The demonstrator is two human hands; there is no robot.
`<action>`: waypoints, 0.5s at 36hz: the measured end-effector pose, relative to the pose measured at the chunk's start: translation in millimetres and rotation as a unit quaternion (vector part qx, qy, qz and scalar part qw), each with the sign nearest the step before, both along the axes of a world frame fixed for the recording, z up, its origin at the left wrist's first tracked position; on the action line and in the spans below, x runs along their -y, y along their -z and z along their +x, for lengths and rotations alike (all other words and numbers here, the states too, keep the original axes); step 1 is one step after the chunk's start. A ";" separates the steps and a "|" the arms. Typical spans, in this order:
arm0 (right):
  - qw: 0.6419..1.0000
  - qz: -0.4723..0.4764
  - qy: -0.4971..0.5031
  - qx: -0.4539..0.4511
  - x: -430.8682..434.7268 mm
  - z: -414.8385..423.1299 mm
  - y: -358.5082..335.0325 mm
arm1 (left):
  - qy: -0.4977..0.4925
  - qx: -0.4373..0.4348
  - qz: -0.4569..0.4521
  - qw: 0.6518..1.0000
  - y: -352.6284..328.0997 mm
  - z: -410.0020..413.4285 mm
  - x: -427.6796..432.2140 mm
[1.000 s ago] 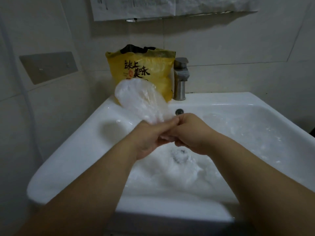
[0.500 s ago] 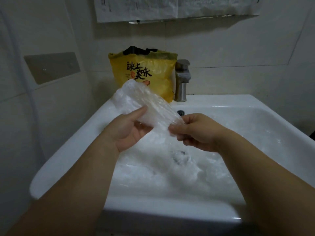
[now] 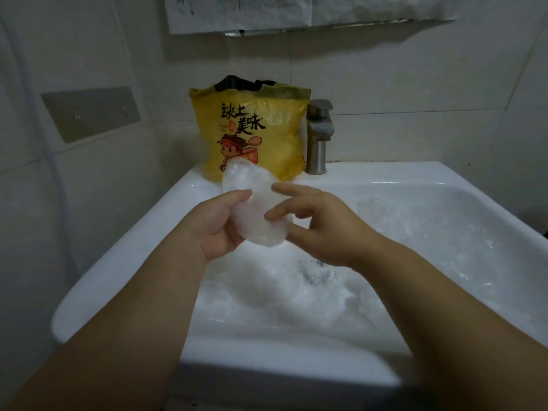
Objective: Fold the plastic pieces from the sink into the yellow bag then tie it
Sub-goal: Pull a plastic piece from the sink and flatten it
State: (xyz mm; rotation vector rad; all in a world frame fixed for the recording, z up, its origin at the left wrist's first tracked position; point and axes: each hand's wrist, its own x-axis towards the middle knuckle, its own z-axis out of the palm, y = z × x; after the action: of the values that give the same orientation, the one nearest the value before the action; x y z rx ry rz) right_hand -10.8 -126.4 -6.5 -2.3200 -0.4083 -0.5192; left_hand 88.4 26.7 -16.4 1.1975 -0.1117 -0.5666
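The white sink (image 3: pixel 124 262) holds crumpled clear plastic pieces (image 3: pixel 296 307) in its basin. On its rim the yellow bag (image 3: pixel 252 137) stands at 11 o'clock, the faucet (image 3: pixel 317 149) at 12.

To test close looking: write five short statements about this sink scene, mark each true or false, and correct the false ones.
1. The left hand holds a clear plastic piece. True.
2. The bag lies in the basin. False: it stands on the sink rim.
3. The tap stands right of the bag. True.
4. The bag is tied shut. False: its top is open.
5. The right hand touches the plastic piece. True.
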 end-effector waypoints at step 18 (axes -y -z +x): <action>0.959 0.196 0.154 -0.132 0.7 10.3 -0.6 | 0.098 0.072 -0.032 0.992 -3.7 -22.0 16.3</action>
State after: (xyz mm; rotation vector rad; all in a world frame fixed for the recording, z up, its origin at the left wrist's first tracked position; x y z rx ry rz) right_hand -0.5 -127.1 -5.9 -2.0316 0.1767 -0.3852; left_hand 66.4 10.4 -12.6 1.1714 -0.3701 -0.6431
